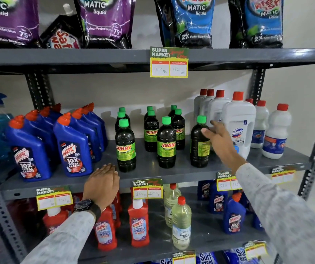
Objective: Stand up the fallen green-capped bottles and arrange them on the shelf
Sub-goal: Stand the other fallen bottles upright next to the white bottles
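Note:
Several dark green-capped bottles stand upright on the grey middle shelf. The front row holds one at the left, one in the middle and one at the right; more stand behind them. My right hand reaches in from the right, fingers spread, touching the side of the right front bottle without closing on it. My left hand rests palm down on the shelf's front edge, just left of the left front bottle, holding nothing. A watch sits on that wrist.
Blue toilet-cleaner bottles crowd the shelf's left side. White red-capped bottles stand close on the right. Detergent pouches fill the shelf above. Red bottles and pale bottles stand on the shelf below. Price tags hang from the shelf edges.

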Demonstrator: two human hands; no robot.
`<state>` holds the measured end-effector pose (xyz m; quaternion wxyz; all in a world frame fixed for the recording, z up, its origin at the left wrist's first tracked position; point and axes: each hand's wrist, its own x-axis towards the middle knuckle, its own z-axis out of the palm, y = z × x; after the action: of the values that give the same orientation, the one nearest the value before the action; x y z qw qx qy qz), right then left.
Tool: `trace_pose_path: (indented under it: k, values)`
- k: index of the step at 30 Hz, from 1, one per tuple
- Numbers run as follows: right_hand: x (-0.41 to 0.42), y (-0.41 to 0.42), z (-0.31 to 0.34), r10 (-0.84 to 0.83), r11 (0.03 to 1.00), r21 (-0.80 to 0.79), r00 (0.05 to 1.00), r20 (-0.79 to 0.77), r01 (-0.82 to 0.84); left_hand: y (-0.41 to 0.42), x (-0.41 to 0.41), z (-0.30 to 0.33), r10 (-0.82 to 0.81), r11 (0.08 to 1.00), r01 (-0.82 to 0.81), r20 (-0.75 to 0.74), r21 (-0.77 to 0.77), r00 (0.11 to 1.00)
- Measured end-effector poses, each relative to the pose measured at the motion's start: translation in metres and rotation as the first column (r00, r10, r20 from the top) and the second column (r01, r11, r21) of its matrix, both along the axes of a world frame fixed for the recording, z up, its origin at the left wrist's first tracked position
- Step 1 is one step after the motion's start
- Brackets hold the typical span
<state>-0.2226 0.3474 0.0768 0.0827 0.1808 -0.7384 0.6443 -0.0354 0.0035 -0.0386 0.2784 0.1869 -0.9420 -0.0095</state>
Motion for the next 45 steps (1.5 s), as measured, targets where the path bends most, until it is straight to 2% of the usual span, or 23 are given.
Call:
trace_pose_path:
  k: [2,4,7,15,17,20,23,29,35,41,45]
  values:
    - [-0.008,0.001,0.018,0.044,0.998,-0.052,0.999,0.022,-0.043,0.000,0.001,0.000,-0.005,1.000,0.005,-0.003,-0.012,1.000]
    - [-0.016,-0.001,0.027,0.046,0.999,0.019,0.999,0.007,-0.046,-0.001,0.002,0.000,-0.011,1.000,0.011,0.003,-0.019,1.000]
    - [-0.020,-0.002,0.027,-0.024,0.991,0.128,0.998,-0.055,0.031,0.000,0.002,0.001,-0.009,1.000,0.010,0.013,-0.022,1.000]
    - [-0.007,-0.007,0.024,-0.141,0.945,0.258,0.963,-0.231,0.201,-0.001,0.002,0.002,-0.007,1.000,0.007,0.020,-0.017,1.000]
    - [-0.010,-0.005,0.026,-0.119,0.957,0.241,0.976,-0.180,0.161,0.000,0.002,0.002,-0.009,1.000,0.009,0.022,-0.010,1.000]
    - [-0.014,-0.001,0.027,-0.001,0.991,0.136,0.998,-0.056,0.009,0.001,0.002,0.003,-0.010,1.000,0.010,0.012,-0.010,1.000]
    - [-0.019,0.001,0.019,0.056,0.986,0.160,0.998,-0.032,-0.050,0.001,0.002,0.002,-0.006,1.000,0.006,-0.002,0.005,1.000]
    - [-0.014,-0.003,0.015,-0.108,0.960,0.247,0.987,-0.117,0.135,0.002,0.002,0.002,-0.003,1.000,0.003,0.000,0.010,1.000]
    - [-0.012,0.000,0.013,-0.038,0.975,0.216,0.995,-0.090,0.057,0.000,0.000,0.000,-0.006,1.000,0.006,-0.009,-0.003,1.000]
    - [-0.002,-0.003,0.010,-0.160,0.943,0.262,0.971,-0.175,0.203,-0.001,-0.001,-0.002,-0.012,1.000,0.011,-0.040,-0.026,0.999]
    - [0.007,-0.005,0.008,-0.183,0.925,0.289,0.955,-0.232,0.247,-0.002,0.000,-0.002,-0.013,1.000,0.012,-0.045,-0.029,0.999]
